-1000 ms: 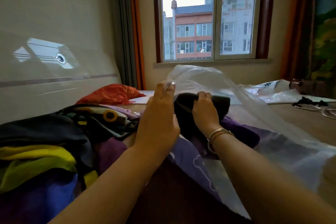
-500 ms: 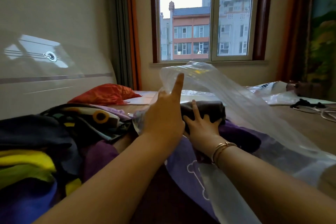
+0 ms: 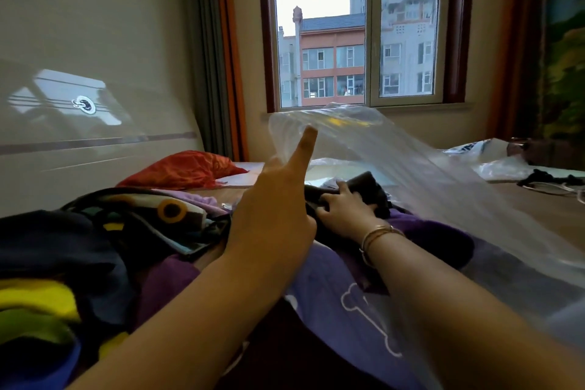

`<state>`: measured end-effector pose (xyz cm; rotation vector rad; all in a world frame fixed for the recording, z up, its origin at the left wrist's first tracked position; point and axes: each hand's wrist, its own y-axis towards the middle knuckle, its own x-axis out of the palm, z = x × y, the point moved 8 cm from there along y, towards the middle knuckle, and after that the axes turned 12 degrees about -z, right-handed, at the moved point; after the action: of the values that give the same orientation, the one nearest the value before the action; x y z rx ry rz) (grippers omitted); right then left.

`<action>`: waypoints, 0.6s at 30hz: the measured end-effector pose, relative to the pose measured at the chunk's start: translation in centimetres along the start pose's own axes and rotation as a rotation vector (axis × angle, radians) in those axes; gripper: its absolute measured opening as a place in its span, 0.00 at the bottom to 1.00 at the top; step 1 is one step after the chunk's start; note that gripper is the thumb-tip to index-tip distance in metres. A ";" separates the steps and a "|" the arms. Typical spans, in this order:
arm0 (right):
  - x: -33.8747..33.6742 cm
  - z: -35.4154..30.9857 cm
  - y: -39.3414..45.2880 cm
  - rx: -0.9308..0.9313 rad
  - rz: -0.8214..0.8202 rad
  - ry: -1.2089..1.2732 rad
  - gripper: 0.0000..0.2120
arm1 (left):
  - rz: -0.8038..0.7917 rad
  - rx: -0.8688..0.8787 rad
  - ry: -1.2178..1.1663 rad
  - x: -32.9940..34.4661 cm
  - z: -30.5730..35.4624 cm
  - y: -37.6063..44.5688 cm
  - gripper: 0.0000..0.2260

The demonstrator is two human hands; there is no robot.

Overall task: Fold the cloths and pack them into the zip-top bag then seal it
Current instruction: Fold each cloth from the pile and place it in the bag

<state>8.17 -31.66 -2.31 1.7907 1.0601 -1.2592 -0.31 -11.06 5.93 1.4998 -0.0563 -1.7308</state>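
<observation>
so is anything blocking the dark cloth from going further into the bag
Nothing visible does. The left hand lifts the zip-top bag open, and the right hand grips the dark folded cloth under the raised plastic. The bag's deeper interior isn't clearly visible.

Both forearms reach forward. The left hand (image 3: 272, 218) is raised with its index finger straight up; the right hand (image 3: 343, 210) lies lower, fingers curled, wrist bangled.

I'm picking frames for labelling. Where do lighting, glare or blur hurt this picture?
Head view: window backlights the dim room; clear bag is hazy and smeared with motion; dark cloth under the right hand loses detail; frame edges bend.
</observation>
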 end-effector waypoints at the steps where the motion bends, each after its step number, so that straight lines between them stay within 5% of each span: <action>1: -0.2 -0.2 -1.1 -0.022 0.049 -0.020 0.20 | 0.010 -0.011 0.006 0.0 0.0 -0.2 0.43; 9: -1.3 -3.6 -12.7 -0.182 0.078 -0.036 0.19 | 0.033 -0.040 0.085 -0.9 1.5 -3.6 0.40; 14: -3.8 -6.5 -23.2 -0.305 0.131 0.194 0.09 | 0.023 -0.023 -0.063 -2.9 3.0 -8.2 0.33; 18: -4.8 -10.2 -30.8 -0.410 0.229 0.147 0.10 | 0.063 -0.102 -0.202 -4.9 3.5 -14.1 0.25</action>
<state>-16.62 -10.73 2.60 1.6445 1.0682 -0.7207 -11.13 -0.53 3.49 1.2340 -0.1169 -1.8019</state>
